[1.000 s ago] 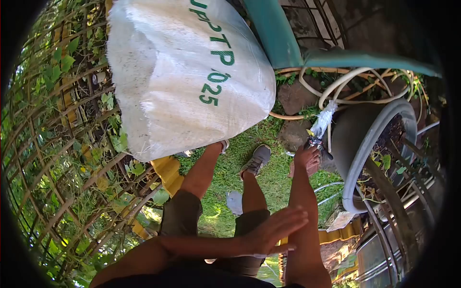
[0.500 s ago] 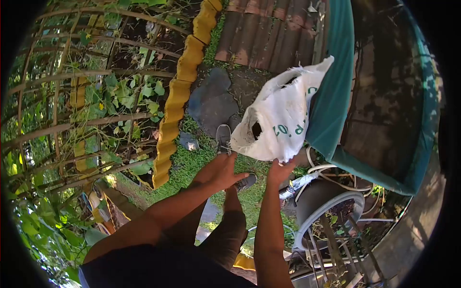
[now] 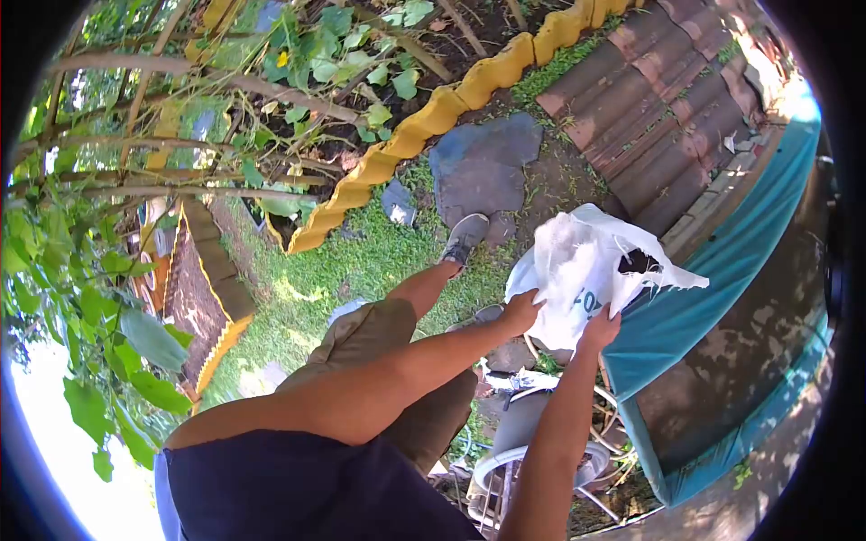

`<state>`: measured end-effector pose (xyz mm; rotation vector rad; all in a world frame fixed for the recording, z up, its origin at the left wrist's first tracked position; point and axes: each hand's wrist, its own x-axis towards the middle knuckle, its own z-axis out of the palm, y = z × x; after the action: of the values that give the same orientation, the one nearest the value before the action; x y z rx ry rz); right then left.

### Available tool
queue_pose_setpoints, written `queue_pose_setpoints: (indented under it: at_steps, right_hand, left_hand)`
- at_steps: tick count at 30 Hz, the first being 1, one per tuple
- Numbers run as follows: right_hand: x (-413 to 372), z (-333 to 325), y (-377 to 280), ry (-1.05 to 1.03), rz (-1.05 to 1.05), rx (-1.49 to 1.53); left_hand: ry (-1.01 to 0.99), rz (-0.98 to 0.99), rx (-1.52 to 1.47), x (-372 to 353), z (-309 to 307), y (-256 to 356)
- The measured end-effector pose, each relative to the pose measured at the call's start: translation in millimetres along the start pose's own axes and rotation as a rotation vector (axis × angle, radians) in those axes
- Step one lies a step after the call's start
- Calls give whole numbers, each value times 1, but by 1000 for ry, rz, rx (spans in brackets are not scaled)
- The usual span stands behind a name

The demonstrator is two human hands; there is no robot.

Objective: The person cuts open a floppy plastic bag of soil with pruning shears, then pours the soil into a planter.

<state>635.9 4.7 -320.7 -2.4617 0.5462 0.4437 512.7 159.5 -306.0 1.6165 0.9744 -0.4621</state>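
Currently, the white sack (image 3: 564, 266) is at 3 o'clock from view centre. The left hand (image 3: 520, 313) is closed on its edge at 8 o'clock; the right hand (image 3: 599, 332) pinches the fabric at 6 o'clock. Teal sheeting (image 3: 687, 332) lies at 4 o'clock, the grey pot (image 3: 521, 422) at 7 o'clock. The sack appears light, limp and foldable, with low slip risk; frayed threads may snag. Grip intact fabric, clear of the ragged hole at 3 o'clock.

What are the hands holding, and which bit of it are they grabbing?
A white sack. The left hand and right hand pinch its edge nearest the person, the right one close to the green print.
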Motion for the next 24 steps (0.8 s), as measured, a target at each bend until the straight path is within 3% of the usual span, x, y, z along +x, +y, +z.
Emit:
queue_pose_setpoints:
  at_steps: [1, 3, 4, 6, 9, 10, 13, 16, 17, 19, 21, 23, 24]
  right_hand:
    - [-1, -2, 6, -5, -2, 30]
    - [-4, -9, 15, -7, -4, 98]
    - [-23, -24, -4, -31, 19, 197]
    - [-13, -26, 22, -92, -28, 242]
    - [-15, -33, 19, -184, -19, 406]
    - [-16, -33, 14, -192, -13, 440]
    - [-30, -39, 0, -208, 31, 534]
    - [-58, -45, -39, -255, 108, 652]
    - [-71, -48, -56, -273, 142, 695]
    - [-89, -41, -79, -289, 72, 611]
    - [-95, -21, -81, -341, -25, 424]
    - [-131, 1, -109, -407, -91, 410]
    - [-147, 11, -127, -455, -107, 379]
  left_hand:
    - [87, 126, -135, -5, 1, -14]
    - [44, -116, -189, -20, -12, -38]
    - [89, -129, -250, -26, -13, -56]
    - [151, -140, -266, -29, -5, -88]
    - [76, -231, -204, -42, -22, -72]
    - [164, -58, -320, -38, -14, -83]
    - [232, -68, -346, -38, -13, -89]
    - [77, -241, -339, -61, -51, -72]
    - [91, -191, -395, -72, -62, -70]
    - [112, -90, -504, -102, -70, -77]
    - [85, -233, -288, -146, -106, -64]
    - [281, -76, -311, -161, -95, -113]
    - [319, -63, -440, -178, -112, -106]
